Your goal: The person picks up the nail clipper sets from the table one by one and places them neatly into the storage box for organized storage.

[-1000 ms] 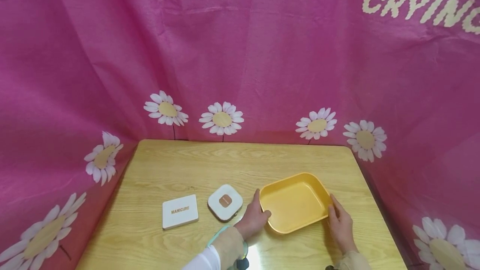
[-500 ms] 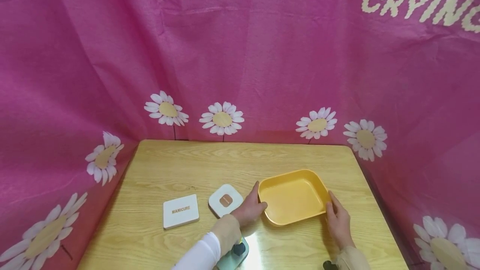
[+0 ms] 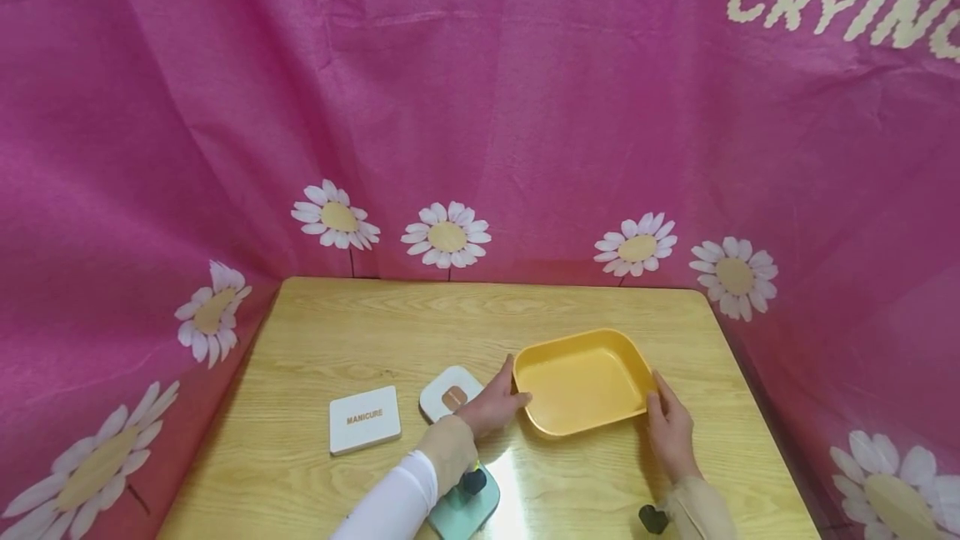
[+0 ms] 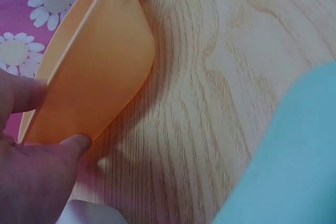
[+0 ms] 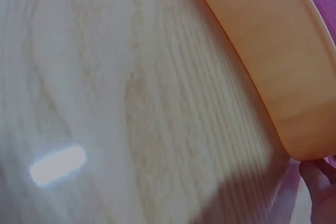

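A rounded rectangular yellow tray point(image 3: 581, 386), with nothing in it, is held between both hands on the right half of the table. My left hand point(image 3: 491, 405) grips its left end; the left wrist view shows the thumb low on the outer wall and a finger point(image 4: 23, 95) at the rim. At the opposite end, my right hand point(image 3: 671, 432) holds the near right corner, its fingertips point(image 5: 310, 174) at the wall's end in the right wrist view. Just left of the left hand lies a white rounded square case point(image 3: 442, 390) with a brown label, partly hidden by that hand.
Farther left on the wooden table point(image 3: 360, 332) sits a flat white box point(image 3: 365, 419) marked MANICURE. A teal rounded case point(image 3: 465, 511) lies beneath the left forearm, partly covered. Pink cloth point(image 3: 525, 132) with daisies surrounds the table's back and sides.
Both hands have shifted the yellow tray away from the body and slightly left. The left forearm now overlaps the white square case more and uncovers more of the teal case.
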Action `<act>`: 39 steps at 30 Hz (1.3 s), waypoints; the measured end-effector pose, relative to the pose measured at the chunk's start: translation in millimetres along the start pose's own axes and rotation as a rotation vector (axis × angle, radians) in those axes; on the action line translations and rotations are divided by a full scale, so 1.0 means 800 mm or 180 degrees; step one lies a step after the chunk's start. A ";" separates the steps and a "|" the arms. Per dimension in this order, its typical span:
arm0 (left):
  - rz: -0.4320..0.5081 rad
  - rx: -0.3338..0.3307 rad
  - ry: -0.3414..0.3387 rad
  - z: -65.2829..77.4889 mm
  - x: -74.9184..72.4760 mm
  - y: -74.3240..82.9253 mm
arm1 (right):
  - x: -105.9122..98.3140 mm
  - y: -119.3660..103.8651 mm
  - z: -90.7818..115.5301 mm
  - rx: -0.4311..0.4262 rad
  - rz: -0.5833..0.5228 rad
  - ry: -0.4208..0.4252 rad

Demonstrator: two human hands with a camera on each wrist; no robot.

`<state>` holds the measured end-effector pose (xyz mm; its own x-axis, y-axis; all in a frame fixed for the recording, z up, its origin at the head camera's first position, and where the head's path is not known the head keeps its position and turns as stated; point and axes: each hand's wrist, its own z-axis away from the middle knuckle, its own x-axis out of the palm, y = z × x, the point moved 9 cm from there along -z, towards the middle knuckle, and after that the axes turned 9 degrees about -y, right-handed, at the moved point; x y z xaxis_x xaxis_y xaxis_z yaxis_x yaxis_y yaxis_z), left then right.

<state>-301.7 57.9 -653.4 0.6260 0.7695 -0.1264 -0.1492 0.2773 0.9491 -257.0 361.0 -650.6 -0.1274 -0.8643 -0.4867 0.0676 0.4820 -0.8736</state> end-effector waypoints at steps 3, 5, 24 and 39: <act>-0.0064 0.0136 0.0163 -0.004 -0.006 0.002 | 0.005 -0.001 -0.005 0.0038 -0.0052 0.0010; -0.0029 0.0206 0.0248 -0.005 -0.010 0.003 | 0.009 -0.004 -0.008 0.0046 -0.0073 0.0005; -0.0073 0.0079 0.0758 -0.012 -0.053 0.003 | 0.037 -0.025 -0.045 0.0022 -0.0021 0.0000; 0.0350 0.0143 0.0946 -0.018 -0.072 -0.001 | 0.053 -0.027 -0.067 0.0167 -0.0127 -0.0031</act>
<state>-348.3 21.8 -651.1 0.3559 0.9297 -0.0949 -0.1656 0.1627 0.9727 -317.0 321.6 -651.9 -0.1215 -0.8840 -0.4514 0.1146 0.4392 -0.8911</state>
